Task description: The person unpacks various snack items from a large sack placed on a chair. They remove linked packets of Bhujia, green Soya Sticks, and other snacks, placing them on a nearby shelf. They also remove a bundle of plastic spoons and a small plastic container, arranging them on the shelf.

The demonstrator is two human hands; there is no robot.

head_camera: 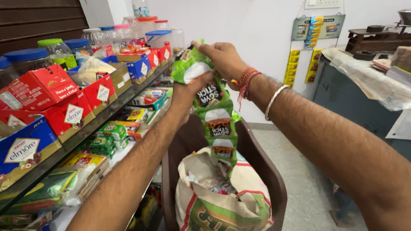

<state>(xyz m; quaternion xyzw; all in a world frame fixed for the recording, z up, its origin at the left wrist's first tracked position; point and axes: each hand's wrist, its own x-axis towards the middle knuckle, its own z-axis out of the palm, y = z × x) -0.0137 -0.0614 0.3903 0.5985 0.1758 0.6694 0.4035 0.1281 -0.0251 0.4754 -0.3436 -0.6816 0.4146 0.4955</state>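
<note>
nearest the camera the two bare forearms reach away over a woven sack (pixel 223 211) that sits open-mouthed on a dark plastic chair (pixel 277 186). out of the sack rises a long strip of green snack sachets (pixel 215 116), joined end to end, its lower links still down in the sack's mouth. the right hand (pixel 225 59) has its fingers closed on the top sachet, pinching it from above; a steel bangle and red threads ring that wrist. the left hand (pixel 188 93) is just below, fingers wrapped round the strip from the left side, gripping it.

to the left runs a glass shelf (pixel 95 123) crowded with red and blue boxes, and lidded jars stand behind them. far right is a counter with a weighing scale (pixel 391 31).

as a judgement: the strip hangs by thin seams between sachets, so a sharp pull could tear a link and drop the rest. the swinging tail could also snag on the sack's rim, or brush boxes off the shelf edge.
</note>
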